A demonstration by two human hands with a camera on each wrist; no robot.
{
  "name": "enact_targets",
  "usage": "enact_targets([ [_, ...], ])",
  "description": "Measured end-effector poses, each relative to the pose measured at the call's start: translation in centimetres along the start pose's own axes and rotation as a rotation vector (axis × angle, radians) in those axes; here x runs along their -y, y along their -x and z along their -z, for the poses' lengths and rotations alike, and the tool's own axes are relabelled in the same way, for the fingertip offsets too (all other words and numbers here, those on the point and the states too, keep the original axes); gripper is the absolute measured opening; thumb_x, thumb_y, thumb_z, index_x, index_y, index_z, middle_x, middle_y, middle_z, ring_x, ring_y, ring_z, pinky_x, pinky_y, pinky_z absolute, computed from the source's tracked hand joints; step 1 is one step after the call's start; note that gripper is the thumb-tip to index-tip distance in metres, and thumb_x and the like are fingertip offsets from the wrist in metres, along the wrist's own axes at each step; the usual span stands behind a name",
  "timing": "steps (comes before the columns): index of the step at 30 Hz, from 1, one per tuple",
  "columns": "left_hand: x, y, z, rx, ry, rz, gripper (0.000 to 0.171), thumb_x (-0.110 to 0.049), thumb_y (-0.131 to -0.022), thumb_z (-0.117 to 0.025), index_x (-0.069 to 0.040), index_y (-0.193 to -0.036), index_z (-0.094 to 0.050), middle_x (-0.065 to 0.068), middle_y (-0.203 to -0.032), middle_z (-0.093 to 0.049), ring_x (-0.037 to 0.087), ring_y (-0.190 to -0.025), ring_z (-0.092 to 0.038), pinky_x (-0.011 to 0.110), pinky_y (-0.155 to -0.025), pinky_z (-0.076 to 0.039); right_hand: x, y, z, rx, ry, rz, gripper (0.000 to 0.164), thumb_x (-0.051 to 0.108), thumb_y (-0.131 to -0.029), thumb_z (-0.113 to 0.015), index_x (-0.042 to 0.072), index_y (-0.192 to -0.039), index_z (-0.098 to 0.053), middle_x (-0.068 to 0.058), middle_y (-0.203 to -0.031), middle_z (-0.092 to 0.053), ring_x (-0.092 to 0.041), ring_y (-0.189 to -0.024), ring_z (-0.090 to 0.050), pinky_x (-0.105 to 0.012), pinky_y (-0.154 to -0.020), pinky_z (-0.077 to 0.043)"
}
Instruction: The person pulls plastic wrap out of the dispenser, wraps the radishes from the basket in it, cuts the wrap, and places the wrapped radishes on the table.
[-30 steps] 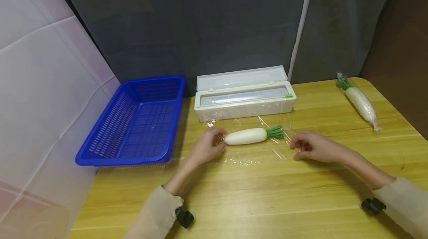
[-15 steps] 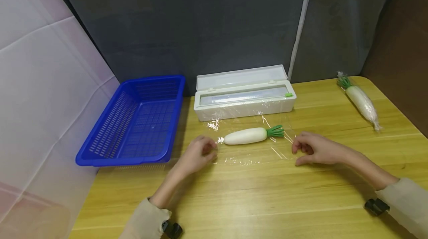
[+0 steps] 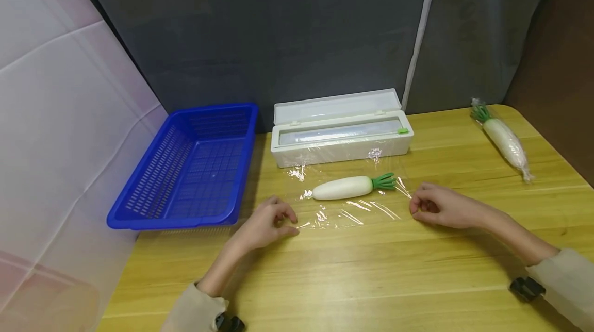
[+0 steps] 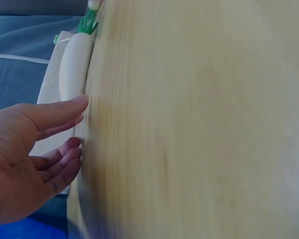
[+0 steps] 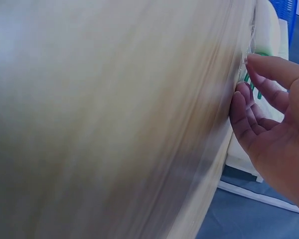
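A white radish [image 3: 343, 188] with green stalks lies on a sheet of clear cling film [image 3: 355, 213] spread over the table. My left hand [image 3: 271, 222] is at the film's near left corner, thumb and fingers bent and slightly apart; in the left wrist view this hand [image 4: 35, 149] shows a gap between thumb and fingers. At the film's right edge, my right hand [image 3: 438, 205] pinches the film between thumb and forefinger, with creases running toward the fingertips. The right wrist view shows that hand [image 5: 279, 109] with the radish's stalks behind it.
Behind the radish stands a white cling film dispenser [image 3: 343, 151], its lid raised and a green slider at its right end. A blue plastic basket [image 3: 171, 221] is at the left. Another radish [image 3: 506, 141], wrapped in film, lies at the back right of the wooden table [image 3: 362, 280].
My left hand has moved from the radish's tip toward me and left, to the film's near corner. The right hand has shifted slightly right, and creases now cross the film's near part.
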State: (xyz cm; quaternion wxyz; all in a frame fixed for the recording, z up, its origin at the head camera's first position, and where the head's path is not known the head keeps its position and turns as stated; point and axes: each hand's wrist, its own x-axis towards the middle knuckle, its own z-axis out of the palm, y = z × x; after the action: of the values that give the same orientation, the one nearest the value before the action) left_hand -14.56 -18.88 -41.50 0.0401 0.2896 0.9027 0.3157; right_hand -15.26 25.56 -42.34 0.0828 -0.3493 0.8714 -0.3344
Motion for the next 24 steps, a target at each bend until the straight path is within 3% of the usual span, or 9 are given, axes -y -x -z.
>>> enact_targets([
  [8, 0.4, 0.3, 0.2, 0.018, -0.004, -0.047, 0.012, -0.011, -0.081, -0.085, -0.014, -0.082, -0.074, -0.001, -0.091, -0.060, 0.019, -0.086, -0.055, 0.031, -0.077, -0.047, 0.0, -0.1, 0.0, -0.028, 0.036, 0.044, 0.015, 0.007, -0.093, -0.072, 0.020, -0.090, -0.066, 0.009, -0.090, -0.053, -0.001, -0.077, -0.048, -0.023, -0.064, -0.046],
  [14, 0.4, 0.3, 0.5, 0.027, 0.004, -0.040, 0.010, -0.005, -0.084, -0.080, -0.011, -0.081, -0.074, -0.004, -0.085, -0.061, 0.013, -0.081, -0.056, 0.029, -0.072, -0.050, 0.2, -0.2, 0.1, -0.050, 0.045, 0.062, 0.017, 0.004, -0.091, -0.073, 0.019, -0.091, -0.065, 0.014, -0.084, -0.053, 0.000, -0.073, -0.047, -0.023, -0.060, -0.045],
  [24, 0.4, 0.4, 1.0, 0.017, 0.040, -0.011, 0.009, -0.004, -0.091, -0.074, -0.011, -0.086, -0.069, -0.007, -0.079, -0.064, 0.005, -0.074, -0.056, 0.025, -0.068, -0.051, 0.6, -0.3, 0.7, -0.043, -0.007, -0.081, 0.006, 0.009, -0.096, -0.069, 0.013, -0.096, -0.066, 0.012, -0.083, -0.060, -0.002, -0.075, -0.055, -0.024, -0.065, -0.049],
])
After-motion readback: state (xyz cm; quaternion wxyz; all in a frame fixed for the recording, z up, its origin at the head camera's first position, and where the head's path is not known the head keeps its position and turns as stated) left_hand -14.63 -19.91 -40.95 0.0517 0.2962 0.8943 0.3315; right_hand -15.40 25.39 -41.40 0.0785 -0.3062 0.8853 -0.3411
